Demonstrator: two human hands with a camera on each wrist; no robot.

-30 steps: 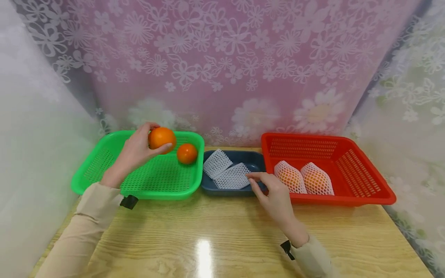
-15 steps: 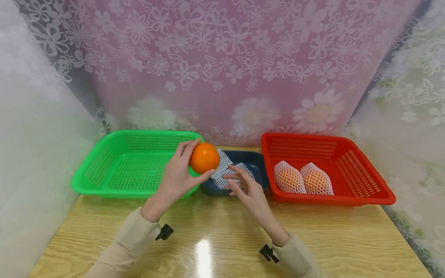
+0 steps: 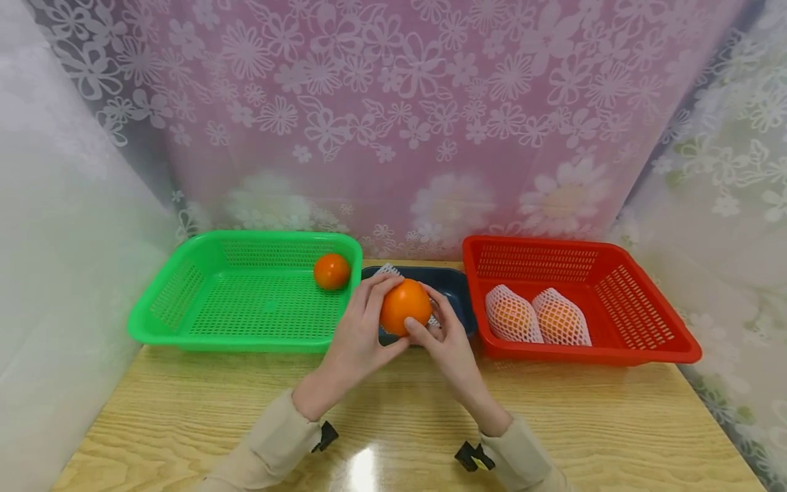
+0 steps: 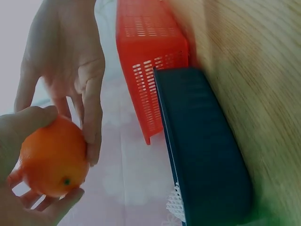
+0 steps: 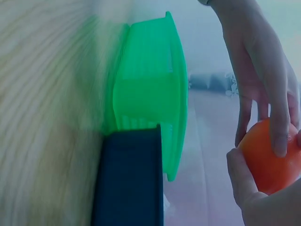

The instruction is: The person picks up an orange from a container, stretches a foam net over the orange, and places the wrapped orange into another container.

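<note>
Held above the dark blue tray (image 3: 453,290) is an orange (image 3: 406,307), with a hand at each side of it. My left hand (image 3: 353,342) grips its left side, thumb below and fingers over the top. My right hand (image 3: 453,352) has its thumb on the near face and its fingers round the right side. In the left wrist view the orange (image 4: 54,160) shows a small green stem end, well clear of the tray. White foam nets (image 3: 387,270) lie in the tray, mostly hidden behind the hands and fruit.
At left stands a green basket (image 3: 264,314) with one bare orange (image 3: 332,271) in its right end. A red basket (image 3: 621,287) at right holds two net-wrapped oranges (image 3: 535,318). All stand on a wooden table (image 3: 393,417), against a floral curtain (image 3: 393,137).
The left hand has carried the orange rightward from over the green basket to above the tray. The right hand, previously over the tray's right side, has moved left and now grips the orange too.
</note>
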